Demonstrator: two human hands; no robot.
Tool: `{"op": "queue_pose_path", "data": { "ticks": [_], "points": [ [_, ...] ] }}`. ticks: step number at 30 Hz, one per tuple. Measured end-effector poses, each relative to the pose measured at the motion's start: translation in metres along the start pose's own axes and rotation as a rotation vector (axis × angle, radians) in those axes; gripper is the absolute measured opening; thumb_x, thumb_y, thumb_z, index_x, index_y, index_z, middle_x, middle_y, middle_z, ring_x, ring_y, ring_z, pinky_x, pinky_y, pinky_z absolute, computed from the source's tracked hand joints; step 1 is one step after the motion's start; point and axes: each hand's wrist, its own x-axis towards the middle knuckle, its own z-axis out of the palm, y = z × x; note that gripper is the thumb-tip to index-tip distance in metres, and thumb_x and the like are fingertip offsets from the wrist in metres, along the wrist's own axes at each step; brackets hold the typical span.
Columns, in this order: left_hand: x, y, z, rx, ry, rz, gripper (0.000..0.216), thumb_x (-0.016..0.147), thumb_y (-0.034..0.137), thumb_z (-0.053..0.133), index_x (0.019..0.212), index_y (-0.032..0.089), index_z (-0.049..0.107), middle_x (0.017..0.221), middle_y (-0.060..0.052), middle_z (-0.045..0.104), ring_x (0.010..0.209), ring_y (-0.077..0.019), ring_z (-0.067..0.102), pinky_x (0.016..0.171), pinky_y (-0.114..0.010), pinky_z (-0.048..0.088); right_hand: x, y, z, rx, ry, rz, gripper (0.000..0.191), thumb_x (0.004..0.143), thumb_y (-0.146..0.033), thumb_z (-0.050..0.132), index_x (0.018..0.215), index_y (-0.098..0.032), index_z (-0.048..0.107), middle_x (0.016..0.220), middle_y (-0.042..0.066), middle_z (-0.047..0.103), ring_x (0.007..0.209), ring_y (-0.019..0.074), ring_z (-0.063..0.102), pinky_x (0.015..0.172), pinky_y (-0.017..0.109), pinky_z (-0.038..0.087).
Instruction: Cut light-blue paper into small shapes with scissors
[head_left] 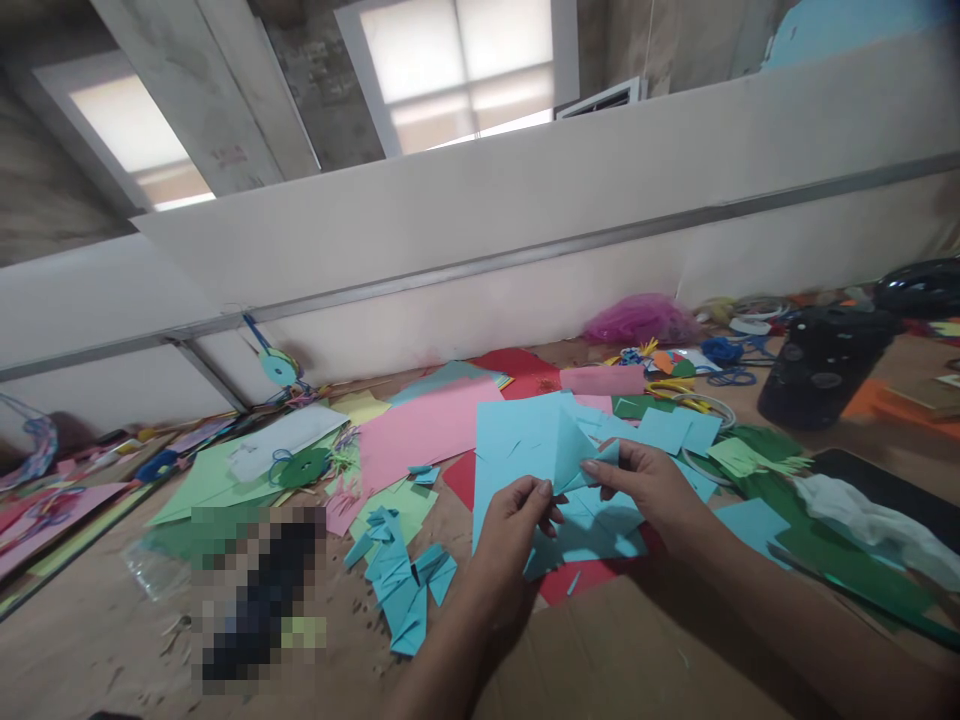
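Both my hands hold a folded piece of light blue paper (564,455) just above the table. My left hand (514,530) pinches its lower left edge with closed fingers. My right hand (649,485) grips its right side, fingertips pressed on a raised triangular flap. More light blue sheets (517,435) lie under and behind the piece. A pile of small folded blue paper shapes (401,580) sits left of my left hand.
Pink (427,425), red (525,370) and green (217,480) sheets cover the wooden table (90,640). A black device (821,365) stands at the right, yellow scissors (679,390) and a tape ring (712,410) near it. A white partition wall (525,240) runs behind. A blurred patch (259,595) lies lower left.
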Motion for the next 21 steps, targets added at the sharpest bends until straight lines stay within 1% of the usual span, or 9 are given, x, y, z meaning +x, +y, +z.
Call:
{"op": "queue_pose_path", "data": {
  "ticks": [4, 10, 16, 21],
  "points": [
    [0.0017, 0.0008, -0.0028, 0.000, -0.026, -0.011, 0.041, 0.084, 0.055, 0.055, 0.074, 0.016, 0.064, 0.071, -0.005, 0.063, 0.064, -0.0145, 0.054, 0.064, -0.026, 0.041, 0.0003, -0.0009, -0.0001, 0.015, 0.016, 0.001, 0.033, 0.066, -0.049, 0.075, 0.067, -0.019, 0.062, 0.063, 0.000, 0.061, 0.058, 0.0152, 0.055, 0.057, 0.029, 0.046],
    [0.0020, 0.0026, -0.0020, 0.019, -0.023, -0.008, 0.035, 0.077, 0.052, 0.065, 0.076, 0.018, 0.063, 0.073, -0.004, 0.062, 0.065, -0.0147, 0.054, 0.065, -0.026, 0.041, -0.0006, -0.0011, 0.0004, 0.013, 0.016, 0.005, 0.036, 0.066, -0.053, 0.075, 0.066, -0.019, 0.062, 0.063, 0.000, 0.061, 0.058, 0.0156, 0.055, 0.057, 0.030, 0.046],
    [0.0035, 0.0003, -0.0022, -0.012, -0.040, 0.019, 0.028, 0.079, 0.046, 0.064, 0.078, 0.018, 0.063, 0.073, -0.003, 0.062, 0.063, -0.0137, 0.053, 0.064, -0.026, 0.042, 0.0004, 0.0001, 0.0002, 0.059, 0.024, 0.040, 0.035, 0.064, -0.051, 0.077, 0.067, -0.020, 0.062, 0.064, 0.000, 0.061, 0.059, 0.0161, 0.055, 0.058, 0.030, 0.045],
    [0.0022, -0.0011, -0.0022, 0.045, -0.026, 0.065, 0.024, 0.082, 0.041, 0.061, 0.079, 0.017, 0.062, 0.076, -0.003, 0.062, 0.066, -0.0139, 0.053, 0.065, -0.026, 0.042, 0.0011, 0.0032, -0.0004, 0.077, 0.019, 0.057, 0.034, 0.065, -0.050, 0.077, 0.069, -0.020, 0.062, 0.065, 0.000, 0.061, 0.060, 0.0158, 0.055, 0.058, 0.030, 0.044]
  ]
}}
